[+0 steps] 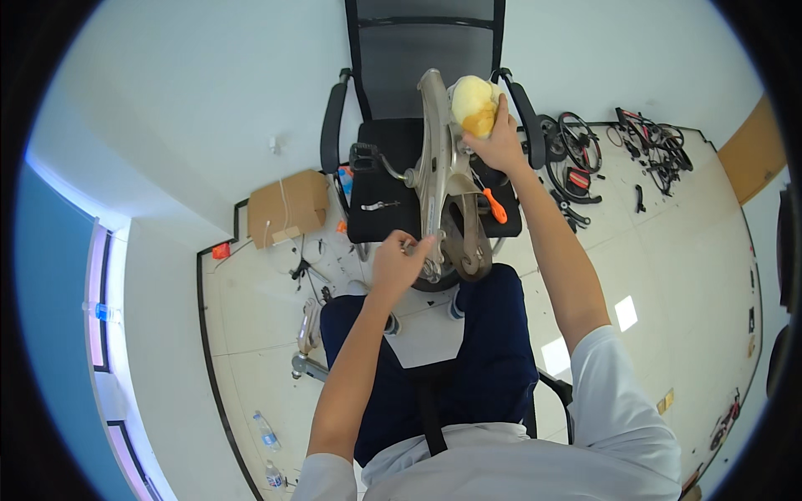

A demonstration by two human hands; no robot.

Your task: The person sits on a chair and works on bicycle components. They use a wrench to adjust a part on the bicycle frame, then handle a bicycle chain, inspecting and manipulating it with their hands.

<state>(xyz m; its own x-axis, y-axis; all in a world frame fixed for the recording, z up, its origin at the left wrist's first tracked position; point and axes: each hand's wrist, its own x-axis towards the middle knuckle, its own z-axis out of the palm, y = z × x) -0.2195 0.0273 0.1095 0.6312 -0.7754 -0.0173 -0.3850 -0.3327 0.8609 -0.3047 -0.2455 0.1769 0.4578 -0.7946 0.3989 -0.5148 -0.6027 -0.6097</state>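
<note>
A bare, champagne-grey bicycle frame [433,159] leans on the seat of an office chair [380,221] in front of me. A black pedal on a crank arm [365,156] sticks out to its left. My right hand [499,146] grips a rounded pale-yellow padded piece [474,98] with an orange-brown patch, at the frame's upper right; its thumb is by the frame. Down at the frame's near end, my left hand [396,265] has its fingers pinched together beside the metal; what they hold is too small to make out. An orange-handled screwdriver [495,205] lies right of the frame.
A small metal part [380,205] rests on the chair seat. To the left stand a cardboard box [288,209] and plastic bottles [266,432]. Wheels [579,140] and dark bicycle parts [656,146] lie on the floor at right, along the wall. Metal parts [308,326] lie by my left leg.
</note>
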